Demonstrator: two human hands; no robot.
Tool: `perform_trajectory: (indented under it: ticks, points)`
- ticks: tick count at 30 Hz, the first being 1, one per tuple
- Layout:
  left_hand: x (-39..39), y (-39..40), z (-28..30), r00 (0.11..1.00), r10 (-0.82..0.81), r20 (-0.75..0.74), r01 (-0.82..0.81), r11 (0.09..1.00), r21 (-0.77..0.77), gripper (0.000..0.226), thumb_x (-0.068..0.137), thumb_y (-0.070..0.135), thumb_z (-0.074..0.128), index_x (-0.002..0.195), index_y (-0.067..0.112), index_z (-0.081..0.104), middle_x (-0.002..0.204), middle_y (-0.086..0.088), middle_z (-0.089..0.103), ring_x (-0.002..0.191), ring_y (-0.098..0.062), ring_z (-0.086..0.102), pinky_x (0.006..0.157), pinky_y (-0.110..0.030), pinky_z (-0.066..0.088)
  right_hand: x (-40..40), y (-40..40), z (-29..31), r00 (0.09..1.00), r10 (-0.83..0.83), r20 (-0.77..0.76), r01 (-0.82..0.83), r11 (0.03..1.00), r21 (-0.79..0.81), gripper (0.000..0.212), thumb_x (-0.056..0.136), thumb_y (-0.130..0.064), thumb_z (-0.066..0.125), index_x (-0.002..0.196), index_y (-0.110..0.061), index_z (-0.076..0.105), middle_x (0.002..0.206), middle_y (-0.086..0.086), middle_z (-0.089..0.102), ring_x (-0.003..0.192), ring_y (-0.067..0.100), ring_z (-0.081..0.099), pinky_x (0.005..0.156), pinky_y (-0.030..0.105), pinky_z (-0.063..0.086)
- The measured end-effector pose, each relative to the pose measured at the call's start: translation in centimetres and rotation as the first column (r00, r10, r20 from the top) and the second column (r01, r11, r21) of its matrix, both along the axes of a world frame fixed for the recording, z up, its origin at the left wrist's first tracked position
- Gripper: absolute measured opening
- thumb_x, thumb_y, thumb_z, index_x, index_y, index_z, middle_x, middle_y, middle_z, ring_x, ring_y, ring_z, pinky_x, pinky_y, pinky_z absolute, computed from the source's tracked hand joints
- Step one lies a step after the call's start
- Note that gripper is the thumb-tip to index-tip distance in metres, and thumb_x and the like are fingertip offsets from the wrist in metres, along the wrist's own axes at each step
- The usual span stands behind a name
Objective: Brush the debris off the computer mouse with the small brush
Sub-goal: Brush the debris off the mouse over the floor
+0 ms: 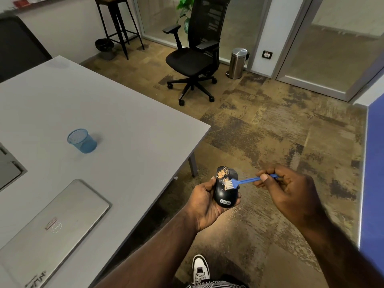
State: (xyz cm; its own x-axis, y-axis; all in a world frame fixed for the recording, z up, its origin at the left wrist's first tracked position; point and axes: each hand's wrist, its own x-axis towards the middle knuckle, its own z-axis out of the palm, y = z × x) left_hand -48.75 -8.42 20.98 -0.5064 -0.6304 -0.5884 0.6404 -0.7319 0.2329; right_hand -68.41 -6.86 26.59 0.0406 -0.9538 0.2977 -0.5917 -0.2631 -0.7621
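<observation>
a closed laptop (pixel 56 227) and a blue mesh cup (pixel 82 140) sit on the grey table (pixel 124 121) at left, well apart from the work. off the table's edge, above the carpet (pixel 270 142), the left hand (pixel 204 204) cups a black mouse (pixel 225 187), fingers curled round its sides. orange debris (pixel 222 174) speckles its upper half. the white bristles of a small blue brush (pixel 245 181) touch the mouse just below the thickest patch, the handle pinched in the right hand (pixel 291 190). held in mid-air, the mouse could slip if a stroke pushes hard against the loose cupped grip, and crumbs would likely scatter onto the carpet rather than the table.
</observation>
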Motion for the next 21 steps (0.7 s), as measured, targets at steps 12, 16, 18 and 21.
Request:
perform_trajectory:
  ticks: [12, 16, 18, 21]
  points:
    - [-0.7, 0.2, 0.3, 0.999, -0.035, 0.031, 0.035, 0.999, 0.006, 0.056, 0.102, 0.039, 0.027, 0.125, -0.006, 0.052, 0.112, -0.027, 0.060, 0.091, -0.037, 0.061, 0.075, -0.042, 0.058, -0.3, 0.4, -0.7, 0.966, -0.214, -0.146, 0.204, 0.976, -0.081, 0.018, 0.088, -0.003, 0.063, 0.098, -0.017, 0.072, 0.075, -0.010, 0.069, 0.066, -0.019, 0.057, 0.048, -0.001, 0.036]
    - [-0.7, 0.1, 0.4, 0.998, -0.033, 0.051, 0.033, 0.999, 0.000, 0.056, 0.102, 0.039, 0.026, 0.120, -0.006, 0.055, 0.108, -0.028, 0.061, 0.089, -0.037, 0.061, 0.073, -0.041, 0.058, 0.1, 0.8, -0.4, 0.993, -0.067, -0.102, 0.062, 0.997, -0.055, 0.022, 0.086, -0.002, 0.065, 0.094, -0.021, 0.071, 0.077, -0.018, 0.068, 0.070, -0.005, 0.066, 0.050, 0.007, 0.045]
    - [-0.8, 0.1, 0.5, 0.998, -0.033, 0.055, 0.033, 0.999, -0.003, 0.057, 0.102, 0.039, 0.026, 0.121, -0.006, 0.054, 0.107, -0.028, 0.061, 0.089, -0.036, 0.061, 0.072, -0.041, 0.058, 0.5, 0.8, -0.5, 0.985, -0.069, -0.155, 0.064, 0.997, -0.035, 0.021, 0.085, -0.002, 0.065, 0.093, -0.020, 0.071, 0.074, -0.016, 0.068, 0.067, -0.004, 0.064, 0.048, 0.007, 0.042]
    - [-0.7, 0.3, 0.5, 0.998, -0.040, 0.051, 0.040, 0.999, -0.003, 0.054, 0.103, 0.038, 0.026, 0.118, -0.004, 0.056, 0.108, -0.027, 0.061, 0.090, -0.037, 0.061, 0.073, -0.041, 0.059, 0.5, 0.1, -0.3, 0.951, -0.224, -0.212, 0.215, 0.974, -0.065, 0.018, 0.087, -0.003, 0.064, 0.096, -0.017, 0.072, 0.069, -0.016, 0.064, 0.045, -0.005, 0.052, 0.042, 0.004, 0.035]
